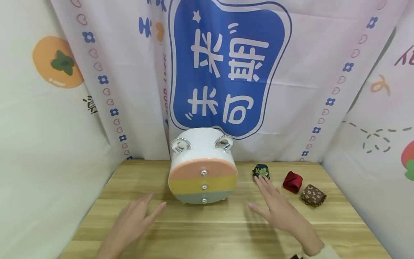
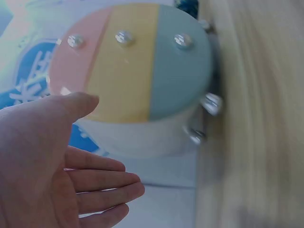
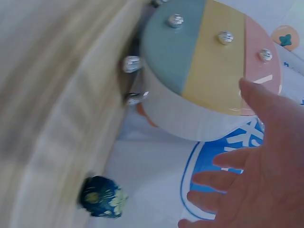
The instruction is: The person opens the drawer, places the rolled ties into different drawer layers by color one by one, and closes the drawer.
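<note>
On the table stands a white oval drawer box (image 1: 203,169), its front striped pink, yellow and blue-green. Each stripe has a silver knob (image 1: 204,187), and two silver ring shapes (image 1: 224,143) sit on top. My left hand (image 1: 130,221) hovers to the box's left, fingers extended and thumb apart, holding nothing. To the right of the box, my right hand (image 1: 278,208) is likewise spread with nothing in it. Its fingertips overlap a dark green floral rolled cloth (image 1: 261,170) in the head view, but the right wrist view shows that rolled cloth (image 3: 102,196) apart from the hand.
A dark red rolled cloth (image 1: 292,182) and a brown floral one (image 1: 313,195) lie on the wooden table (image 1: 207,233) at the right. Printed white curtains (image 1: 139,90) enclose the back and sides. Small silver feet (image 2: 211,103) support the box.
</note>
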A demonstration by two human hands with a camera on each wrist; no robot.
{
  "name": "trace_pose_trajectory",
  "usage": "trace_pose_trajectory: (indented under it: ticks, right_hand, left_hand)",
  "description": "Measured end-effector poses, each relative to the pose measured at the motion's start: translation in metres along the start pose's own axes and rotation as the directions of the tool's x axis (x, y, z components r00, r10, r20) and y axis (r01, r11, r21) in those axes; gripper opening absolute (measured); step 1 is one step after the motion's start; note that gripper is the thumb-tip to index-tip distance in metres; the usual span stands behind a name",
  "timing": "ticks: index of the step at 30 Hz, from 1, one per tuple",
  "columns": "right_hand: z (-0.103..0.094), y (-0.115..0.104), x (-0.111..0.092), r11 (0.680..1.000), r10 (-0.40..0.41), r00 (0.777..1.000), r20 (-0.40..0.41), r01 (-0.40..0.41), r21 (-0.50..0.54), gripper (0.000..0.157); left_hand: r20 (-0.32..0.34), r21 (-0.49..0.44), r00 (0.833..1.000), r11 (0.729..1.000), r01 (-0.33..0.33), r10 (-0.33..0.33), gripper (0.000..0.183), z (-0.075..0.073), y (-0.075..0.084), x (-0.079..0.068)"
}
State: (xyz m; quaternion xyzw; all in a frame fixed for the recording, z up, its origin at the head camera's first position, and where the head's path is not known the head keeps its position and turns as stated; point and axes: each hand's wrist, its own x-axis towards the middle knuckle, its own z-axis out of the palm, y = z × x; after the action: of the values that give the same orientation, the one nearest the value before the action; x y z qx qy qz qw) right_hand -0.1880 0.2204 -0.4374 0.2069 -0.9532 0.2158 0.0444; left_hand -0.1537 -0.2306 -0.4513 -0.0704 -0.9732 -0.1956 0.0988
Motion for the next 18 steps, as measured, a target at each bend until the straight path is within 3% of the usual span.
trace_pose_trajectory:
  ticks: [5, 9, 13, 18]
  right_hand:
    - [-0.019, -0.007, 0.039, 0.981, -0.053, 0.999, 0.007, 0.05, 0.189, 0.086]
    - [-0.027, -0.008, 0.074, 0.946, -0.055, 0.998, -0.005, 0.054, 0.319, 0.079]
    - [-0.026, -0.008, 0.108, 0.903, -0.086, 0.995, -0.041, 0.096, 0.419, 0.073]
    - [-0.019, -0.014, 0.143, 0.845, -0.105, 0.991, -0.084, 0.133, 0.518, 0.07]
  left_hand:
    - [-0.09, -0.041, 0.996, 0.999, -0.017, 0.014, 0.049, -0.009, 0.023, 0.009]
    - [-0.151, -0.154, 0.988, 0.986, -0.062, 0.039, 0.021, -0.011, 0.047, 0.019]
    - [-0.13, -0.293, 0.991, 0.953, -0.073, 0.036, 0.01, -0.01, 0.072, 0.031]
    - [-0.111, -0.379, 0.993, 0.922, -0.08, 0.04, 0.01, -0.004, 0.099, 0.046]
